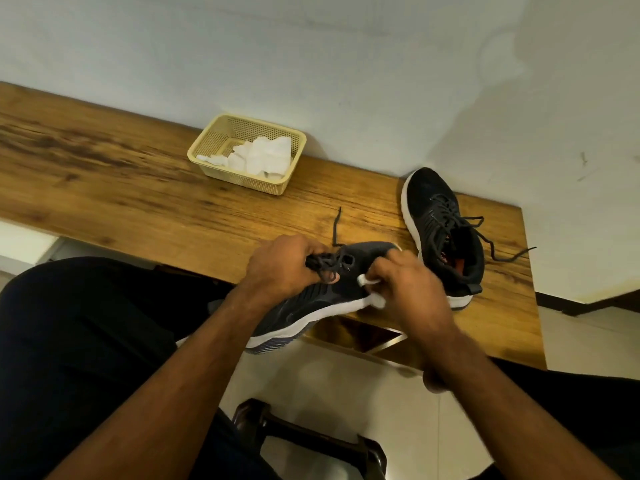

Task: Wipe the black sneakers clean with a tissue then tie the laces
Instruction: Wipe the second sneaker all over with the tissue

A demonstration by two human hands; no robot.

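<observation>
Nearest the camera, the person's dark-trousered legs fill the lower corners, with a dark wooden stool (311,441) on the pale tiled floor between them. Both bare forearms reach forward to the near edge of the wooden table (121,188). The left hand (284,268) has its fingers curled round the bunched laces and tongue of a black sneaker (311,306), which it holds over the table edge. That shoe is tipped on its side, white sole towards the camera, long axis running from lower left to upper right; which end is the toe cannot be told. The right hand (408,289) pinches a crumpled white tissue (372,299) against the shoe's upper right end and hides that end.

Just beyond the right hand, the second black sneaker (443,233) stands upright on the table, toe towards the wall, laces loose. Farther left, against the white wall, a cream plastic basket (207,147) holds more white tissues (259,157).
</observation>
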